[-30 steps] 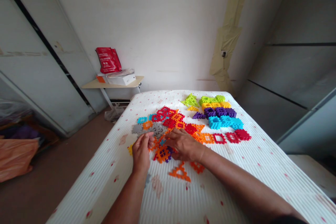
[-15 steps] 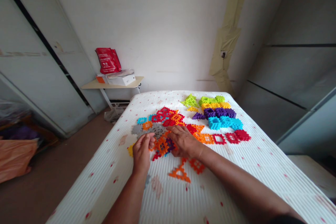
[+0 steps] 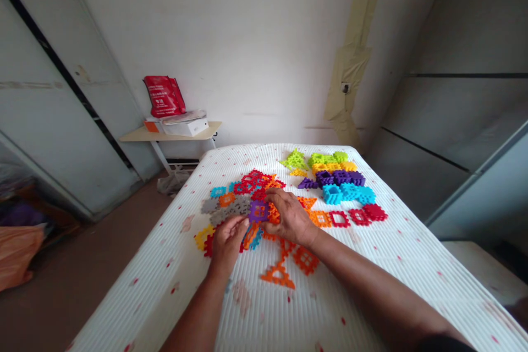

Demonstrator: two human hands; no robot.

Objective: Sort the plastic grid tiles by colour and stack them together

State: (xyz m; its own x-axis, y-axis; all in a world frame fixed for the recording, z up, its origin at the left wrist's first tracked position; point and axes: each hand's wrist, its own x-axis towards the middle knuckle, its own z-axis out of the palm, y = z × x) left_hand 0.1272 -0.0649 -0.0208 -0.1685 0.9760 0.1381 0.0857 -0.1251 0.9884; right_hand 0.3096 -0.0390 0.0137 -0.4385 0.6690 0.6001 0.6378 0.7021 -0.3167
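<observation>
A purple square interlocking block (image 3: 259, 212) with a four-pane window is raised over the pile. My right hand (image 3: 291, 217) grips its right edge between thumb and fingers. My left hand (image 3: 229, 239) is just left of and below that block, loosely curled with fingers apart and nothing visible in them. Around the hands lie grey blocks (image 3: 235, 209), red blocks (image 3: 253, 180), a yellow block (image 3: 203, 236) and an orange block (image 3: 251, 236). Nearer me are an orange triangular block (image 3: 279, 276) and an orange window block (image 3: 306, 260).
Sorted rows at the right hold green blocks (image 3: 324, 159), yellow blocks (image 3: 330, 167), purple blocks (image 3: 341, 177), light-blue blocks (image 3: 350, 192) and red blocks (image 3: 375, 213). They rest on a white ribbed, red-dotted cover (image 3: 330, 308). A side table (image 3: 136, 135) bears a red bag (image 3: 165, 96).
My right hand has lifted from the pile, and the purple window block now shows upright in its grasp. My left hand's fingers have loosened. Pieces beneath have shifted, uncovering red near the yellow block.
</observation>
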